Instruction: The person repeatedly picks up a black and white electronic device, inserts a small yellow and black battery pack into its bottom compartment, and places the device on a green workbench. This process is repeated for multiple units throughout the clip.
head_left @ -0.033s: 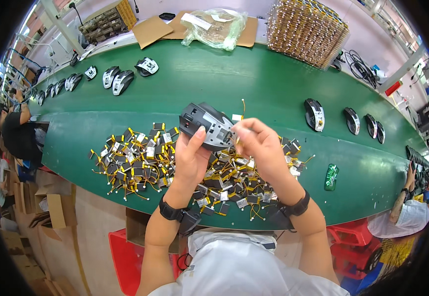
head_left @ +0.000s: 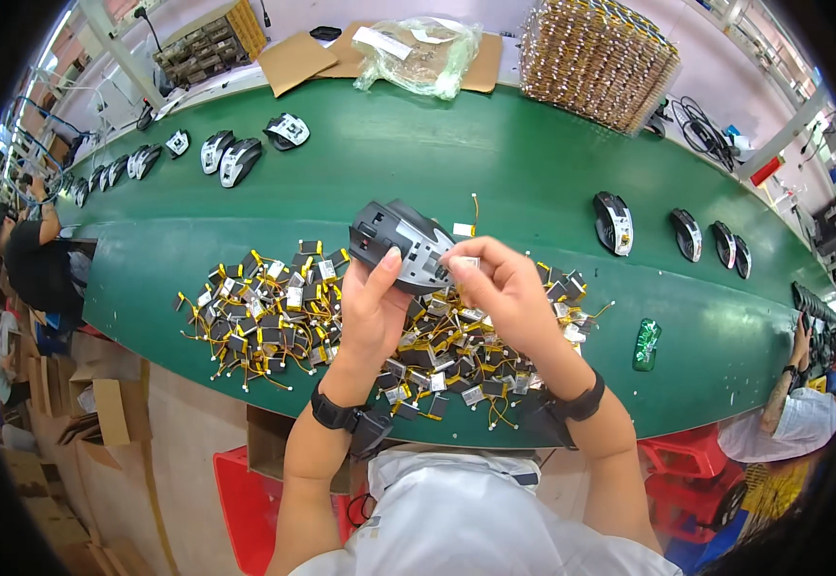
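Green surface (head_left: 533,173) carries heaped batteries (head_left: 293,296); above them the left hand (head_left: 370,312), half closed, grips the mouse (head_left: 403,240). The right hand (head_left: 509,293) bends its fingers at its right end (around what, how tightly, I cannot tell). Slack left fingers could drop the mouse.

Behind the green surface (head_left: 495,144), a crumpled clear plastic bag (head_left: 423,65) lies over flat cardboard (head_left: 298,63) — a coil of black cable (head_left: 701,132) sits farther right. A small green object (head_left: 646,344) rests on the right side. Below are cardboard boxes (head_left: 110,411) at left and red crates (head_left: 685,455) at right — a co-worker in black (head_left: 41,264) is at far left.
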{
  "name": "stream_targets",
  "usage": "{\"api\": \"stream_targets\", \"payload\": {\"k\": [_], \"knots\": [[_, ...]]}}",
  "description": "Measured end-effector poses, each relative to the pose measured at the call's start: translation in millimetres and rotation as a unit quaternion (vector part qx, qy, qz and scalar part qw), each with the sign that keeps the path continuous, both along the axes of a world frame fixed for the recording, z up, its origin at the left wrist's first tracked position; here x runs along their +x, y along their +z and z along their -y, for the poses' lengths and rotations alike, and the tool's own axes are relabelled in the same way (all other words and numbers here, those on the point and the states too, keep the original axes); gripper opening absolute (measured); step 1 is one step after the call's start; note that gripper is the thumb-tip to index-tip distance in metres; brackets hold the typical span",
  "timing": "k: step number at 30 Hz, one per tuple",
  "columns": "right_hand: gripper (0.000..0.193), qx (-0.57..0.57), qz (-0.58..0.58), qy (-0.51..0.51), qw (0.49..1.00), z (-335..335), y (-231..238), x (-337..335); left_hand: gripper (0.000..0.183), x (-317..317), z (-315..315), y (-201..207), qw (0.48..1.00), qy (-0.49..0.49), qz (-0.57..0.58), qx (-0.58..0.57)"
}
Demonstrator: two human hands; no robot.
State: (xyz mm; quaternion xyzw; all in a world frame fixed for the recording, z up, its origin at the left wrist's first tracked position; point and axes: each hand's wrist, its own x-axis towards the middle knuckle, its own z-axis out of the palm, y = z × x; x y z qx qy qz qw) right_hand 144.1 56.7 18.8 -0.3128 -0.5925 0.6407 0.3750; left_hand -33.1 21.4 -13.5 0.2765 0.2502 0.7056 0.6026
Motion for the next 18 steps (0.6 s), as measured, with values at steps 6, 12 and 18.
{"api": "stream_targets", "payload": {"k": [6, 12, 18], "knots": [[0.025, 0.268, 0.152, -0.128, 0.943, 9.2, 12.3, -0.3, 0.043, -2.1, 4.0, 0.5, 0.999, 0.008, -0.032, 0.006], [0.024, 0.231, 0.132, -0.126, 0.956, 3.9, 10.2, 0.0, 0.043, 3.1, 5.7, 2.6, 1.000, 0.011, -0.024, -0.004], [0.017, 0.189, 0.064, -0.171, 0.965, 10.9, 0.6, -15.6, 0.036, -1.0, 2.3, 1.8, 1.000, 0.014, 0.007, 0.007]]}}
